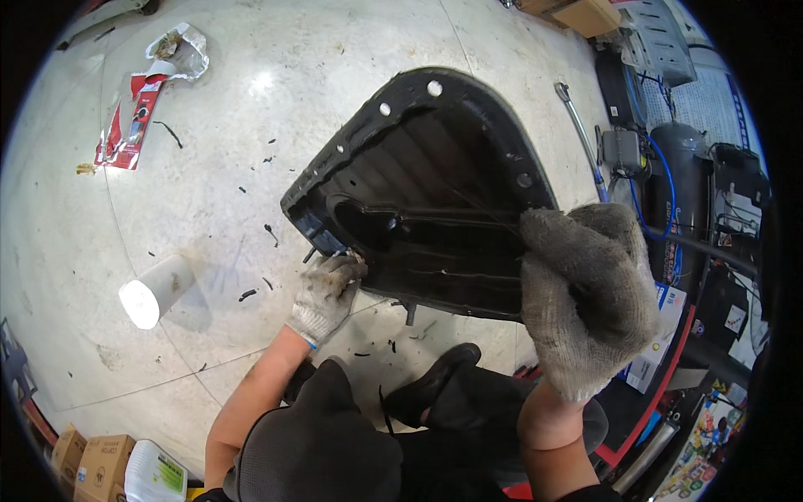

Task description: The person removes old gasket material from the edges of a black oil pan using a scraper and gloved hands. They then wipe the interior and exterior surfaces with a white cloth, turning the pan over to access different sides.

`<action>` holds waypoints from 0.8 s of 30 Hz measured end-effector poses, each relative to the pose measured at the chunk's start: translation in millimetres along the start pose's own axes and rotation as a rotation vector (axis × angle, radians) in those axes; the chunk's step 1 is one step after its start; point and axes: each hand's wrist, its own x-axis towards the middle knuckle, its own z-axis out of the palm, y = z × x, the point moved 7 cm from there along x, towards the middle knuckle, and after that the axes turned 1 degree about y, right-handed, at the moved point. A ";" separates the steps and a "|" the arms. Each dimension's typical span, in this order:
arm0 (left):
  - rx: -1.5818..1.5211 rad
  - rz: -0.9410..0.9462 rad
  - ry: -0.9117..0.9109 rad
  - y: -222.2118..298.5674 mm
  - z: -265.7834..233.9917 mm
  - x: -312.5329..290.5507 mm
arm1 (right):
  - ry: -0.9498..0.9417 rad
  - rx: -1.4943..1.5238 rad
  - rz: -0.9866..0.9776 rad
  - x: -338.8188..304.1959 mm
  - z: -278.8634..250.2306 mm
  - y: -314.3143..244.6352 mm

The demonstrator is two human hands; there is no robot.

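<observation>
Black pan (435,192) lay tilted on pale floor (251,151), left hand (328,289) pinched a small tool at its rim, right hand (585,297) closed over its edge, white tube (157,290) and torn wrapper (138,105) well apart, knee (322,443) below.

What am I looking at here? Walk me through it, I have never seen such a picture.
It is one picture from a camera worn on a person's head, looking down, so edges bend. There is no machine: two gloved hands work on a black metal pan lying hollow side up on a pale floor. The left hand presses at the pan's near edge with something small, hard to make out. The right hand grips the pan's right side. The person's dark knees show below. Nearby lie a white tube, torn red packaging and black scraps.
</observation>
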 end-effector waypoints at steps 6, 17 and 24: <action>-0.046 0.054 -0.116 -4.3 -48.4 -2.5 | -0.036 -0.106 -0.042 0.1 1.7 -12.3; 0.563 0.363 0.331 -39.9 -89.2 57.3 | 0.004 -0.041 0.020 -1.7 3.3 -9.5; 0.015 -0.270 0.212 -76.3 -84.9 47.2 | 0.028 -0.026 0.061 -5.0 3.3 -11.6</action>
